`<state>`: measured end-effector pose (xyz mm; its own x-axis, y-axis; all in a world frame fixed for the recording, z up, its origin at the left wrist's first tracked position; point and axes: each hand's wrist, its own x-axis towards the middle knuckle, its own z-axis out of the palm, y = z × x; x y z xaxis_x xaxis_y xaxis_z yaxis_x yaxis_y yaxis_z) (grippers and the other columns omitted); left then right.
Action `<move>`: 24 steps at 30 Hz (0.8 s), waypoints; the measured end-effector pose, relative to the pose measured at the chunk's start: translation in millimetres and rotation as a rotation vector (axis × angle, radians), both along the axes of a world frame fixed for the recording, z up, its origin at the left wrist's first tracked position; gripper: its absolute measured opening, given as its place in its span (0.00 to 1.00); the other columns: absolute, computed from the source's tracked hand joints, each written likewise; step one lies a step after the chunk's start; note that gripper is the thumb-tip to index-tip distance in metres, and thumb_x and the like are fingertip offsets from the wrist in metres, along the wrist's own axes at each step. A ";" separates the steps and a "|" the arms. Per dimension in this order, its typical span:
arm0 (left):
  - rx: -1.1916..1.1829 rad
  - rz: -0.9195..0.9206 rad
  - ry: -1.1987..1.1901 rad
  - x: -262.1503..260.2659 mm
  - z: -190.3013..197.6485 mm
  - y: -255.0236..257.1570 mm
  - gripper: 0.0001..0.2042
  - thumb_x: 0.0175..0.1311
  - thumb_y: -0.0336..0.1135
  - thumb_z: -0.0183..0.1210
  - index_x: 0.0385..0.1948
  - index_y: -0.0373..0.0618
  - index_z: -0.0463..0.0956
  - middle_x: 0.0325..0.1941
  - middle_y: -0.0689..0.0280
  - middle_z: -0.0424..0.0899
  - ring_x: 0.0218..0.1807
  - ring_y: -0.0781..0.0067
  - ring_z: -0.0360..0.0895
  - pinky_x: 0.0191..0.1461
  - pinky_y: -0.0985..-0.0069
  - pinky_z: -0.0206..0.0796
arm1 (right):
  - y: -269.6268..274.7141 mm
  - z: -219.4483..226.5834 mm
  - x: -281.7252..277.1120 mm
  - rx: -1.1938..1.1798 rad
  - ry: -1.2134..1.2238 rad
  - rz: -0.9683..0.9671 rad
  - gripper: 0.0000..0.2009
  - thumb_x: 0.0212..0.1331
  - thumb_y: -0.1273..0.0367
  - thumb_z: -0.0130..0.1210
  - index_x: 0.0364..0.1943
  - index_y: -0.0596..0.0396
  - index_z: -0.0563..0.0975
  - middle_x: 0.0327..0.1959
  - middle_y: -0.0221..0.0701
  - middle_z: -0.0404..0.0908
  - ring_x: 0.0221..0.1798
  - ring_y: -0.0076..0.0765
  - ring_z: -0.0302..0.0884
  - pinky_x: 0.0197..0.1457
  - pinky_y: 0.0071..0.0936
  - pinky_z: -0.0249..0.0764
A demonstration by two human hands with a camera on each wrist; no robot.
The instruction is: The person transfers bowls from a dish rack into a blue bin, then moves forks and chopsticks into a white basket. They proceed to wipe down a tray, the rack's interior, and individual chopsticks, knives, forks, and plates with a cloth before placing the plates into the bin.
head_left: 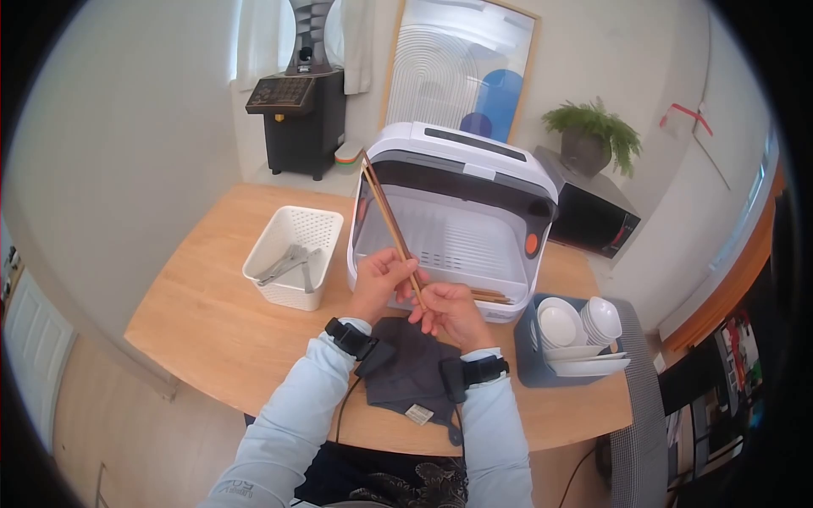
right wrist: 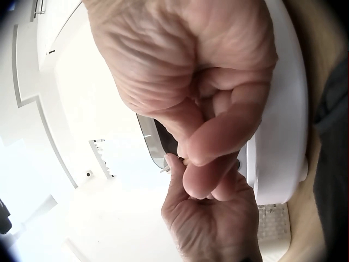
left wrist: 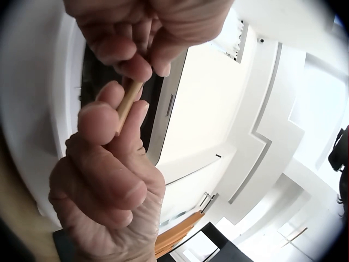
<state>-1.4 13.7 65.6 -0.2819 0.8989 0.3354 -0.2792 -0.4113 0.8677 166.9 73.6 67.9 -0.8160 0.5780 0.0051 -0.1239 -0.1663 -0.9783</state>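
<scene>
Thin wooden chopsticks (head_left: pixel 389 212) slant up and leftward in front of the dish cabinet. Thumb and fingers of my left hand (head_left: pixel 383 284) pinch them along the lower part. At their lower end, the fingertips of my right hand (head_left: pixel 449 311) grip them too, close to the left fingers. The left wrist view has a light wooden end of a chopstick (left wrist: pixel 128 106) between the fingertips of both hands. In the right wrist view the right hand (right wrist: pixel 202 82) mostly hides the chopsticks. More chopsticks (head_left: pixel 491 295) lie at the cabinet's front, right of my hands.
The white dish cabinet (head_left: pixel 529 292) stands with its front open. To its left is a white basket (head_left: pixel 284 292) with metal cutlery. A blue-grey bin (head_left: pixel 532 364) at right holds bowls and plates. A dark grey cloth (head_left: pixel 406 368) lies beneath my hands on the wooden table (head_left: pixel 203 279).
</scene>
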 end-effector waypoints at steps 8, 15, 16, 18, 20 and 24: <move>-0.023 0.078 0.028 4.1 0.2 -0.3 0.07 0.65 0.34 0.59 0.32 0.39 0.78 0.30 0.59 0.86 0.17 0.85 0.71 0.18 0.87 0.58 | 3.4 -4.4 0.2 0.076 -0.026 -0.003 0.15 0.68 0.62 0.51 0.39 0.63 0.78 0.27 0.37 0.83 0.21 0.22 0.78 0.21 0.13 0.69; -0.040 0.116 0.028 4.7 4.1 -2.2 0.08 0.64 0.32 0.59 0.30 0.36 0.78 0.29 0.61 0.85 0.18 0.85 0.71 0.18 0.86 0.59 | 3.7 -6.6 -1.7 0.194 -0.039 -0.162 0.12 0.65 0.65 0.55 0.34 0.61 0.82 0.26 0.34 0.83 0.20 0.21 0.77 0.22 0.16 0.69; -0.042 0.118 0.033 4.9 3.6 -1.7 0.08 0.64 0.32 0.59 0.30 0.36 0.78 0.29 0.62 0.85 0.18 0.85 0.71 0.18 0.87 0.59 | 3.6 -6.7 -2.1 0.206 -0.039 -0.187 0.11 0.64 0.65 0.56 0.34 0.61 0.82 0.26 0.33 0.83 0.20 0.22 0.77 0.22 0.17 0.69; -0.048 0.122 0.042 5.2 0.2 0.1 0.08 0.65 0.33 0.58 0.30 0.37 0.78 0.29 0.62 0.85 0.18 0.85 0.71 0.18 0.87 0.59 | 4.7 -10.0 -2.9 0.293 -0.065 -0.320 0.10 0.62 0.67 0.57 0.33 0.62 0.82 0.25 0.33 0.83 0.20 0.22 0.76 0.22 0.19 0.69; -0.044 0.236 0.073 4.7 -3.9 2.1 0.08 0.66 0.33 0.57 0.31 0.38 0.78 0.28 0.63 0.85 0.18 0.84 0.70 0.19 0.86 0.59 | 8.3 -18.0 -7.5 0.445 -0.110 -0.531 0.08 0.60 0.69 0.58 0.34 0.63 0.82 0.24 0.33 0.83 0.19 0.22 0.76 0.22 0.20 0.70; 0.075 0.622 0.301 -7.8 -6.0 4.5 0.09 0.67 0.34 0.56 0.32 0.38 0.79 0.23 0.64 0.82 0.18 0.81 0.68 0.22 0.81 0.59 | 30.1 -25.4 10.9 1.118 -0.163 -0.827 0.06 0.52 0.72 0.61 0.33 0.59 0.83 0.28 0.40 0.83 0.29 0.44 0.81 0.33 0.34 0.74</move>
